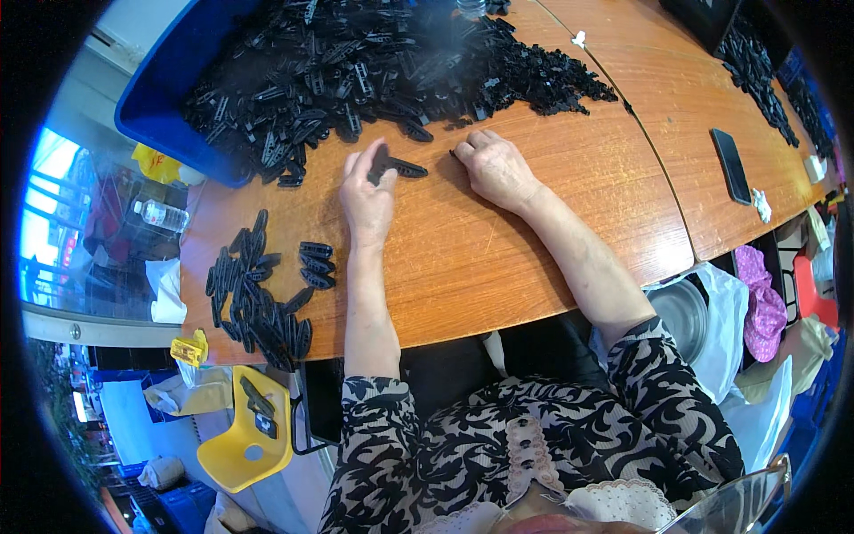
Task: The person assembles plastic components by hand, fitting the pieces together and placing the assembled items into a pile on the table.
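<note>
My left hand (367, 206) holds a long black plastic piece (380, 164) between thumb and fingers, just above the wooden table (498, 258). By its thumb is a second long black piece (410, 168); whether the thumb touches it I cannot tell. To the right, my right hand (495, 169) is closed, fingers curled, with a tiny dark bit (454, 154) showing at the fingertips, its shape mostly hidden. Beyond both hands spreads a big heap of long slotted black pieces (302, 84), with smaller black parts (551, 80) heaped at its right.
A blue bin (142, 125) lies tipped at the far left. Nearer, black pieces (258, 303) are piled left of my forearm, beside a short row (317, 265). A phone (730, 165) lies on the right. A yellow stool (245, 445) and a metal basin (680, 316) stand below the edge.
</note>
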A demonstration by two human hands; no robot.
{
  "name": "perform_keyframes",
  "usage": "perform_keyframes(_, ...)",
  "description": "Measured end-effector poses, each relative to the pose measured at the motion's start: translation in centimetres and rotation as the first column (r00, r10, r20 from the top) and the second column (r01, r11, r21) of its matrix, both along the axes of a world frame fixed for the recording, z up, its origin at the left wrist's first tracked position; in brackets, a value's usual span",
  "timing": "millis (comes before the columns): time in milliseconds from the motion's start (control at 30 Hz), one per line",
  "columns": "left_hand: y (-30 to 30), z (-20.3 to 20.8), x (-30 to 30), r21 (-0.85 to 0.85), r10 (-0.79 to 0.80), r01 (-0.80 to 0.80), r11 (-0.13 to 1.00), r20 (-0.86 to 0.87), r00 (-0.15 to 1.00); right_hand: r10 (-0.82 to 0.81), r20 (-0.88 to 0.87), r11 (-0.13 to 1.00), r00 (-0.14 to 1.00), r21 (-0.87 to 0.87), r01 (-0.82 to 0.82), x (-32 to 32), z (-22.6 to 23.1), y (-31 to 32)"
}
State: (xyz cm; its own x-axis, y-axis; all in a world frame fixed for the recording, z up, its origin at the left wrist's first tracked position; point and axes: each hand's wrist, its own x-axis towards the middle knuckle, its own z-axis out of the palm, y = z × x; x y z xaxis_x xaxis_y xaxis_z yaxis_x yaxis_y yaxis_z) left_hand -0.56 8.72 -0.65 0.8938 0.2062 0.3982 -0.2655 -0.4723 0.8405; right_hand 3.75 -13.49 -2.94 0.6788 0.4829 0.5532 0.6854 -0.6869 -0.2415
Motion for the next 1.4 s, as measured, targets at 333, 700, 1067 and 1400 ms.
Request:
perform_keyframes(333,-1.6,1.0,-1.1,0.416,0.133,-0.097,0.904,-0.057,0.99,0.079,0.171,0.852,0.982,0.501,-0.156,-2.5,2.0,0.7)
perform_keyframes(700,-3.6,0.3,-1.7,-0.854,-0.463,0.195,0.482,-0.06,0.884,0.098,0.453,0.899,0.886,0.342,-0.274,-4.0,3.6,0.7)
perform_keyframes(1067,-4.2,0.9,-2.2,-0.88,-0.519,0.278,0.385,0.043,0.854,0.021,0.408,0.854,0.913,0.467,-0.228,-4.6,3.8,1.4)
perform_keyframes(1400,-4.4,0.4,-2.0,-0.83,-0.486,0.272,0.488,0.001,0.874,0.057,0.422,0.897,0.905,0.377,-0.232,-4.8,3.4,1.8)
